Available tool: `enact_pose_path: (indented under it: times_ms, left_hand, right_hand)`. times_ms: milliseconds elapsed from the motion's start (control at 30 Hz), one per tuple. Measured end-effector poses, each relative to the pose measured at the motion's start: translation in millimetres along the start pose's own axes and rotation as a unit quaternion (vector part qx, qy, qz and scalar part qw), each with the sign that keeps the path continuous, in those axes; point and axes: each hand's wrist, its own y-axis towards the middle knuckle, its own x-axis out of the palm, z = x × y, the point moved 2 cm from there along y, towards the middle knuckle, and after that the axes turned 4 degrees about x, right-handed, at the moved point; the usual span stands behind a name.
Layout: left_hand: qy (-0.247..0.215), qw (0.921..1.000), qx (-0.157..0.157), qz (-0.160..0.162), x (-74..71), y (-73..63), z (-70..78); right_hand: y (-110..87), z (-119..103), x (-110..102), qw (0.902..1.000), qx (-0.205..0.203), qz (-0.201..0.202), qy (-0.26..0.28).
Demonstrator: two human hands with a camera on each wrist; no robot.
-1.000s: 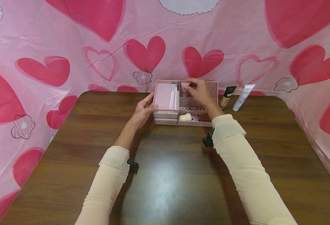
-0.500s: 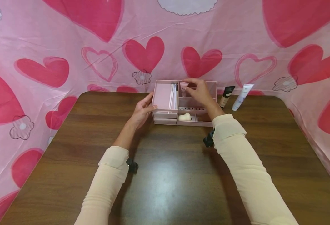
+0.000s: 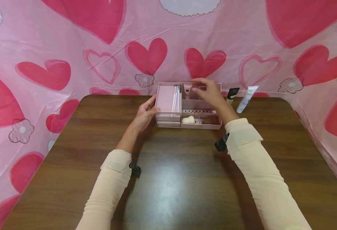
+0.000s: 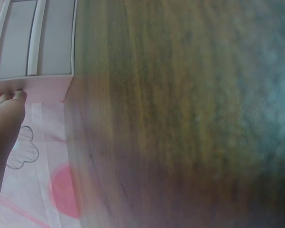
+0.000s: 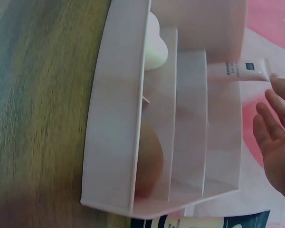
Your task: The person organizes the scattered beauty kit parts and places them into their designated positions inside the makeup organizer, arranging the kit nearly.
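A pink makeup organizer [image 3: 168,99] stands against the back of the table. My left hand [image 3: 145,115] holds its left side, the thumb over the front corner and the fingers along the side wall. In the organizer's back compartment a small pink squeeze tube [image 3: 187,89] stands upright. Right beside its top end is my right hand [image 3: 211,92], fingers loosely bent and nothing gripped. The right wrist view shows the fingertips close to the tube [image 5: 242,70]; whether they still brush it I cannot tell.
Several makeup brushes [image 3: 177,97] lie in the organizer's left part. A cream sponge [image 3: 189,119] and a brown rounded item [image 3: 210,120] sit in its front compartments. To the right stand a black-capped tube [image 3: 233,93] and a white tube [image 3: 247,99]. A heart-patterned cloth [image 3: 105,28] hangs behind.
My right hand has let go of the pink tube and drawn back to the right. The tube stays upright in the compartment. My left hand keeps its place on the organizer.
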Motion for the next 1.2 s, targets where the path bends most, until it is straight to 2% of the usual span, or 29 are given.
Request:
enact_pose_path:
  times_ms: [133, 267, 600, 767, 900, 1033, 1200]
  left_hand:
    - [-0.003, 1.0000, -0.001, 0.002, 0.3, -0.5, -0.6]
    - [-0.004, 1.0000, 0.001, 0.003, 0.8, -0.7, -1.3]
    - [0.004, 1.0000, 0.006, 0.000, -0.2, 0.0, -1.5]
    - [0.006, 1.0000, 0.005, 0.004, -0.8, -0.1, -1.0]
    - [0.005, 1.0000, 0.001, 0.008, -0.9, -0.9, -1.6]
    - [0.005, 1.0000, 0.002, 0.006, -1.3, -0.9, -2.9]
    - [0.005, 1.0000, 0.007, 0.003, -1.4, -0.4, -3.2]
  right_hand:
    - [-5.1, 2, -11, 1.0000, -0.003, -0.004, 0.004]
    - [-14.6, 4, -26, 0.9999, -0.011, 0.009, 0.005]
    - [-39.4, 3, -72, 0.9940, -0.045, 0.097, -0.022]
    - [-46.6, 9, -94, 0.9870, -0.058, 0.150, 0.000]
    - [-53.4, 23, -111, 0.9813, -0.051, 0.186, 0.005]
    - [-58.3, 36, -128, 0.9768, -0.027, 0.213, -0.001]
    - [-59.1, 53, -143, 0.9698, -0.010, 0.242, 0.032]
